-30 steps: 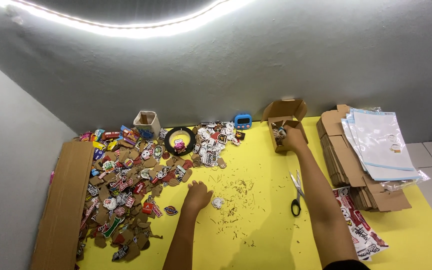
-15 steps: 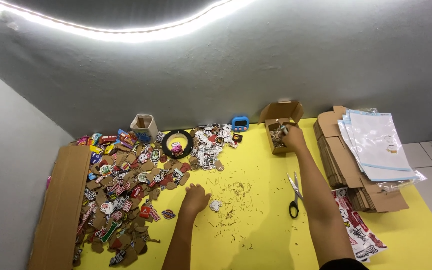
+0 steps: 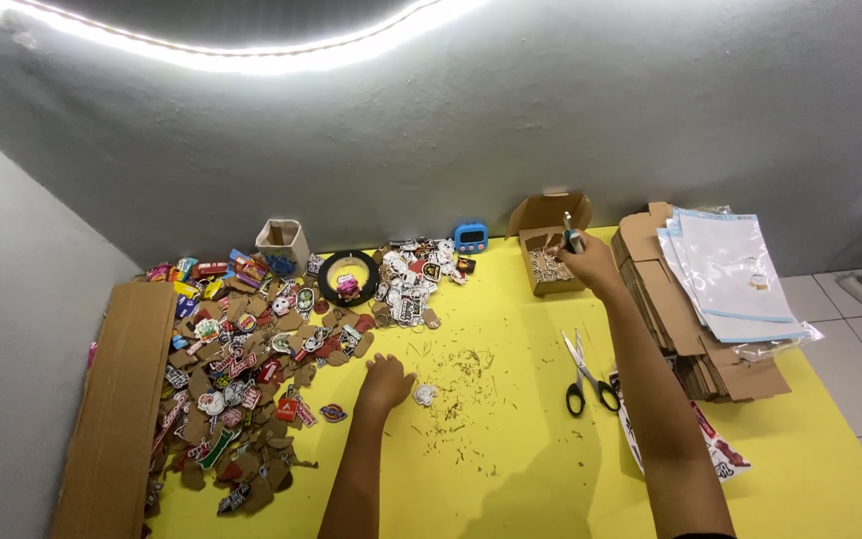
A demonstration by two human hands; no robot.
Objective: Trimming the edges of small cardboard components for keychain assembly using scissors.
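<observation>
Tool point(image 3: 570, 231) grasped by right hand point(image 3: 589, 265) over box point(image 3: 548, 262) at 1 o'clock.
Left hand point(image 3: 384, 383) is laid loosely, unclenched, beside a sticker point(image 3: 425, 395).

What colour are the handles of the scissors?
Black, on the metal-bladed scissors lying on the yellow table; head view.

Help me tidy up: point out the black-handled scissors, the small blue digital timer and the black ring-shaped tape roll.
Black-handled scissors point(image 3: 585, 371): head view, on the blades near the pivot.
Small blue digital timer point(image 3: 470, 237): head view, on its front face.
Black ring-shaped tape roll point(image 3: 326, 279): head view, on the ring's left side.
</observation>
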